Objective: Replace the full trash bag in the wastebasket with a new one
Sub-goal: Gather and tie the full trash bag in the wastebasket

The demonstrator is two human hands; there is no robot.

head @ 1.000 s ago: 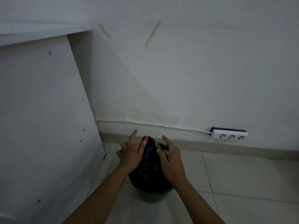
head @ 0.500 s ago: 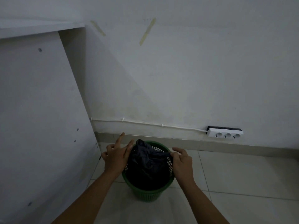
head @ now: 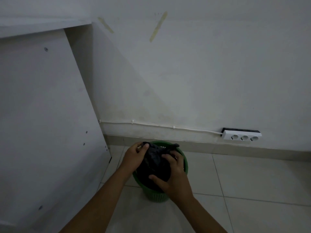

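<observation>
Black trash bag (head: 155, 163), bunched and crumpled, sits inside a green perforated plastic wastebasket (head: 184, 161) standing on the pale tiled floor (head: 252, 190) near the 6 o'clock edge of the view. Left hand (head: 134, 157) grips the bag at its 10 o'clock side, fingers (head: 146, 146) curled over the gathered plastic at the top. Right hand (head: 171, 174) wraps the bag from the 3 o'clock side, fingers curled across the bag's upper surface and thumb pressed against its lower front. A loose flap of the bag lies over the basket rim at 12 o'clock. Both bare forearms enter from the bottom edge. A white furniture panel (head: 47, 115) with small screw heads stands at 9 o'clock of the basket. On the white wall (head: 202, 73), at 2 o'clock of the basket, a white three-socket power strip (head: 242, 136) is mounted just above the baseboard, its white cable (head: 151, 124) clipped along the wall toward 9 o'clock. Two yellowish tape strips (head: 158, 26) mark the wall at 12 o'clock.
</observation>
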